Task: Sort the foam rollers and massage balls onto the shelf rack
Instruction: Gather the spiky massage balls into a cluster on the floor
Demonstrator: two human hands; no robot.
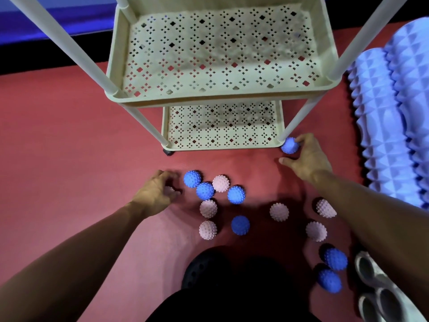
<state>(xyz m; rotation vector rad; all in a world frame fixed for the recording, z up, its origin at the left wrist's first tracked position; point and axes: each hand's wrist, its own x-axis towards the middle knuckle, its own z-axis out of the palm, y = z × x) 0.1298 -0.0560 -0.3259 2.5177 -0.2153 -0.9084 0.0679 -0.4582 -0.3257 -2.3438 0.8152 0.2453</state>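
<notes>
From the head camera, the cream shelf rack [329,31] stands on the red mat [58,135], and both perforated trays in view, the upper tray [113,56] and the lower tray [166,126], hold nothing. Just beside the rack's near right leg [299,119], the right hand [306,159] reaches for a blue spiky ball [289,145]: its fingertips curl against the ball's far side while the thumb stays spread apart on the mat, so the grasp is only partly closed. In front of the rack and toward its left side, the left hand [155,194] has its fingers curled down over a pink ball [169,189], most of which is hidden beneath them. Between that hand and the person's knees lies a scatter of blue massage balls [236,194] and pink massage balls [208,208], some touching. To the right of the rack, two lavender foam rollers [376,126] lie side by side, touching, their long axes running away from the person, roughly along the rack's depth. Nearer the person on that side, grey rollers [376,287] show their hollow ends.
</notes>
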